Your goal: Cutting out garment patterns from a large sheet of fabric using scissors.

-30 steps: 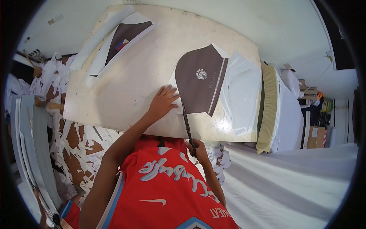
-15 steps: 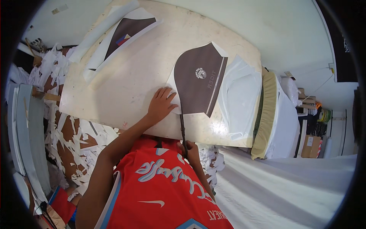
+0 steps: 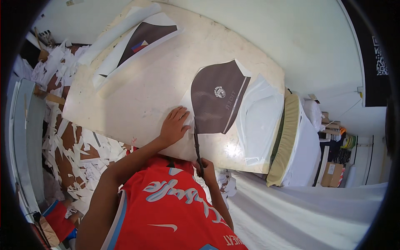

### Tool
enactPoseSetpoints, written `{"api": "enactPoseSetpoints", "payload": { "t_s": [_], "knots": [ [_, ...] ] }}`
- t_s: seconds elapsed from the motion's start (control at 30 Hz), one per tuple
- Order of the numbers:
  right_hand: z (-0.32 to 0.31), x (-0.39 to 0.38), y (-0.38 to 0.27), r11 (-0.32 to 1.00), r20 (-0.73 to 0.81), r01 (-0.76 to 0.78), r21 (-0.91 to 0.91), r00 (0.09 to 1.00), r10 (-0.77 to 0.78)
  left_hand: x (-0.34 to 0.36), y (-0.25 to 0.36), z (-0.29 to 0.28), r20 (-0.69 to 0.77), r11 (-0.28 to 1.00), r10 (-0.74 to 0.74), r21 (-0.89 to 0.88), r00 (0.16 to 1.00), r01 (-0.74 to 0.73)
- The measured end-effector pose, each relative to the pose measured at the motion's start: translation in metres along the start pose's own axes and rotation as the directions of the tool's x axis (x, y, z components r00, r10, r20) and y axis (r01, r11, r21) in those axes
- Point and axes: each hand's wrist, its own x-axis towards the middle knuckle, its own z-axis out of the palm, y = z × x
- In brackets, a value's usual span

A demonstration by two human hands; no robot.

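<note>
A dark brown printed panel [image 3: 212,108] of sheet material, with a round white emblem and a pale stripe near its right side, lies on the table [image 3: 137,91]. White margin shows at its left and top right. My left hand [image 3: 174,127] rests flat on the white margin at the left, fingers stretched out and holding nothing. Below it, at the table's near edge, my right hand [image 3: 206,170] is closed round the handles of dark scissors [image 3: 197,145]. The blades point away from me, their tips at the panel's lower left edge. How far apart the blades stand is hard to see.
Another dark piece [image 3: 143,39] on white sheet lies at the far left beside a white roll [image 3: 121,29]. White cut sheets [image 3: 260,121] are stacked right of the panel. Paper scraps [image 3: 89,166] litter the floor at left. Fabric-covered bulk [image 3: 287,141] stands against the table's right edge.
The view has tilted a little, so the table and hands appear lower. My left hand still lies on the margin, and the scissors are still at the panel's lower left edge.
</note>
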Motion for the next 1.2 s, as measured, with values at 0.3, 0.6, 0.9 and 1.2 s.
{"api": "enactPoseSetpoints", "payload": {
  "t_s": [0.3, 0.6, 0.9, 1.2],
  "knots": [
    [0.005, 0.012, -0.022, 1.000, 0.018, -0.011, -0.025, 1.000, 0.011, 0.003, -0.004, -0.007, 0.000, 0.999, 0.039, 0.017, 0.999, -0.039],
    [0.012, 0.043, -0.056, 0.995, 0.016, 0.069, -0.069, 0.998, -0.068, -0.003, -0.002, -0.008, 0.050, 0.998, -0.004, -0.058, 0.999, 0.007],
    [0.044, 0.073, -0.074, 0.997, -0.064, 0.058, 0.049, 0.996, -0.054, 0.002, -0.004, -0.029, 0.173, 0.994, 0.099, 0.021, 0.980, -0.104],
    [0.072, 0.080, -0.089, 0.968, -0.121, 0.097, 0.230, 0.990, -0.071, -0.010, -0.021, -0.055, 0.261, 0.980, 0.194, -0.083, 0.946, -0.178]
  ]
}}
